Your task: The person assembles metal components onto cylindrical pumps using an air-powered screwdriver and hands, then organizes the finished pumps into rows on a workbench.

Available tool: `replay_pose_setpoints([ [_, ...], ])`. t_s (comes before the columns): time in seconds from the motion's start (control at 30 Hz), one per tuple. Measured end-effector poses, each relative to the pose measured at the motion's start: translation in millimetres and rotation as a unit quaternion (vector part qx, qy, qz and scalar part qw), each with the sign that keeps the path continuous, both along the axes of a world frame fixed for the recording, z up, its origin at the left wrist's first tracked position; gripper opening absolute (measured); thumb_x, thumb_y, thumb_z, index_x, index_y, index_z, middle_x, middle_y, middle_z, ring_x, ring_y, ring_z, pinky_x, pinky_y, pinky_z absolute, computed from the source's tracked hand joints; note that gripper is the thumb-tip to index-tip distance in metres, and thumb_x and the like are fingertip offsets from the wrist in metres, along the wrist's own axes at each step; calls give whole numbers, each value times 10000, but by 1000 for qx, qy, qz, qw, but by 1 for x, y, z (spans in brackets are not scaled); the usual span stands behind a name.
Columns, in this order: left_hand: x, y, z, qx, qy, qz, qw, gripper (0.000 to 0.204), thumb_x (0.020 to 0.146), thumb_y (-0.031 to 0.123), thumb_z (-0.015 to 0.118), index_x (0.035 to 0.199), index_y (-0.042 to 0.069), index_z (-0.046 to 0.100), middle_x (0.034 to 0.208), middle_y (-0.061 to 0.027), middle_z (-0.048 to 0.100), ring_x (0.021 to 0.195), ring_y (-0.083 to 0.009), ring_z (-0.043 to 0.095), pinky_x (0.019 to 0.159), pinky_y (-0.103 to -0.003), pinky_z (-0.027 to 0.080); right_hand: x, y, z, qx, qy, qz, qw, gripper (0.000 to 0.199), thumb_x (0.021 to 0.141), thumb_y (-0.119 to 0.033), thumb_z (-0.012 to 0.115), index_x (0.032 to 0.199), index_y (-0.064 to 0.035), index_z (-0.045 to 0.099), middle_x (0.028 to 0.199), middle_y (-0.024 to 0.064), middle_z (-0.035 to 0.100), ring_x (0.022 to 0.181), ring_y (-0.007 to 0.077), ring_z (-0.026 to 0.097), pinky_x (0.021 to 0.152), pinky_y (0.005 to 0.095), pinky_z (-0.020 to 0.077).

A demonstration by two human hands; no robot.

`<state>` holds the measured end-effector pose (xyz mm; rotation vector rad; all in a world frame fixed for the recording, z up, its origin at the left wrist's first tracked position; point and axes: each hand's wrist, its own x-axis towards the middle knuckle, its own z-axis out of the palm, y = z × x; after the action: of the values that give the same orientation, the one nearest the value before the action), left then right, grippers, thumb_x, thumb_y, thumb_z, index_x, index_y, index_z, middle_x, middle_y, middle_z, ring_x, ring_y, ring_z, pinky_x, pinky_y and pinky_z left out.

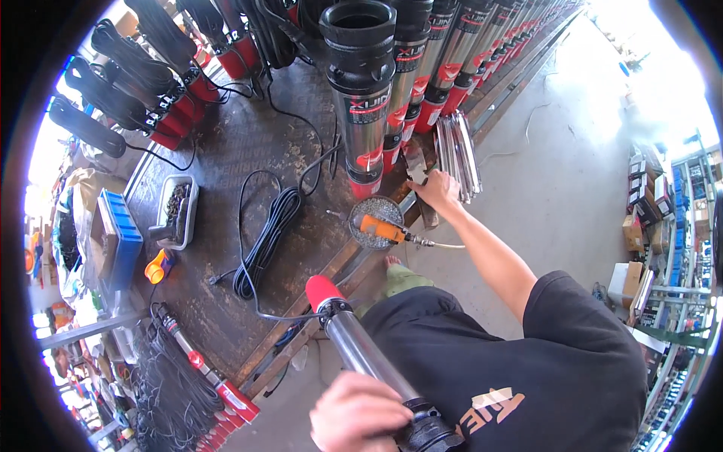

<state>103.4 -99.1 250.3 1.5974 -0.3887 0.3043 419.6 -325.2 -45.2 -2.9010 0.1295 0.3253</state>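
My left hand (pixel 358 413) is wrapped round the black lower end of a submersible pump (pixel 369 348). The pump has a shiny steel barrel and a red tip, and lies tilted across my front with a black cable running from it. My right arm stretches out to the table edge. There my right hand (pixel 439 190) has its fingers closed at a metal strip (pixel 415 164), beside a stack of long, shiny metal strips (pixel 458 154). Just nearer to me, an orange air screwdriver (pixel 382 228) with a hose lies over a round bowl (pixel 356 235) of small metal parts.
Steel pumps (pixel 367 113) with red bases stand in a long row along the table edge. A coiled black cable (pixel 271 233) lies on the dark tabletop (pixel 226 203). Further left are a white tub (pixel 178 212), an orange tape roll (pixel 158 267) and a blue box (pixel 120 237).
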Motion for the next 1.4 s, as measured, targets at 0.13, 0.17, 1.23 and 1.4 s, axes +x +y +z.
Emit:
replay_pose_setpoints([
  [0.13, 2, 17, -74, -26, 333, 321, 886, 105, 962, 32, 569, 887, -18, 622, 750, -43, 594, 683, -123, 592, 637, -274, 477, 10, -14, -20, -29, -34, -18, 999, 644, 746, -634, 756, 972, -31, 758, 967, 189, 737, 951, 380, 712, 842, 507, 551],
  [0.17, 4, 27, -97, 22, 411, 306, 858, 135, 942, 97, 665, 890, -18, 618, 798, -27, 587, 759, -93, 575, 681, -275, 473, 12, -17, -18, -23, -14, -11, 1000, 622, 747, -614, 766, 965, -31, 759, 951, 192, 739, 947, 376, 717, 823, 495, 561],
  [1.23, 40, 90, -142, 456, 216, 226, 833, 559, 778, -41, 621, 1330, 34, 573, 1152, -188, 646, 1047, -375, 629, 939, -418, 507, -190, 182, 51, 631, 339, 64, 695, 359, 970, -305, 645, 1038, 42, 703, 959, 113, 715, 824, 129, 613, 757, 324, 501],
  [1.4, 11, 120, -164, 359, 301, 238, 851, 338, 786, -9, 662, 1119, 37, 700, 1141, -183, 696, 1049, -349, 671, 928, -386, 528, -161, 143, 55, 333, 203, 224, 893, 501, 984, -428, 609, 1212, 14, 669, 1074, 199, 707, 1034, 354, 681, 953, 412, 505],
])
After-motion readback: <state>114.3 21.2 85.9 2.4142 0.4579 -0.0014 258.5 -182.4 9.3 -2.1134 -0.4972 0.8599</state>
